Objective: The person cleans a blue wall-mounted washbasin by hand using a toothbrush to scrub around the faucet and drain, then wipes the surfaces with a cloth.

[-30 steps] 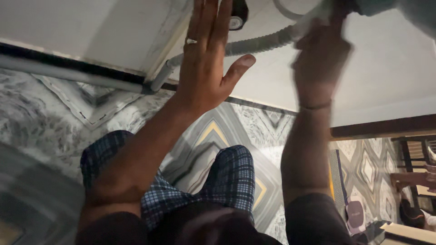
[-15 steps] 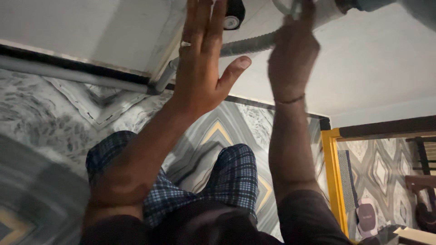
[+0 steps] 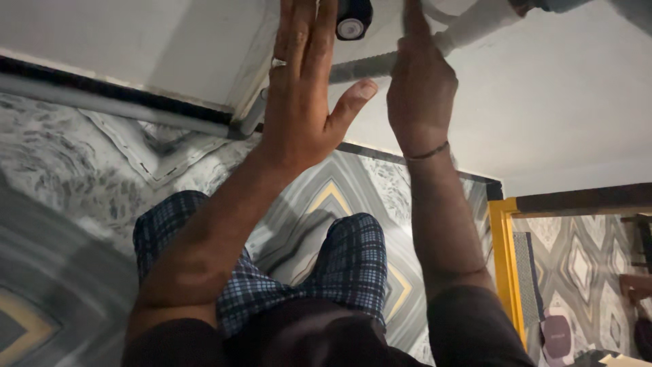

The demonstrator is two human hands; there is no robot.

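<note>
My right hand (image 3: 420,88) has come in from the upper right of the frame toward the middle, and it now sits close beside my left. Its fingers (image 3: 411,20) point up along the ribbed grey hose (image 3: 367,66) at the top centre. I cannot tell whether they have closed on the hose or only rest against it, because the hand's back hides the grip. I judge the reach is over and the hand has settled at the work.

My left hand (image 3: 302,95) has hardly shifted. Its fingers (image 3: 299,34) are stretched flat and spread, with the thumb out to the right; they hold nothing and seem pressed to the pale wall (image 3: 564,102).

The hose runs slanting from a grey pipe (image 3: 115,105) joint at centre left up to a white fitting (image 3: 475,24) at the upper right. A small black round part (image 3: 353,17) sits just above it. Below are my checked trousers (image 3: 339,272) and the patterned marble floor (image 3: 68,170).
</note>
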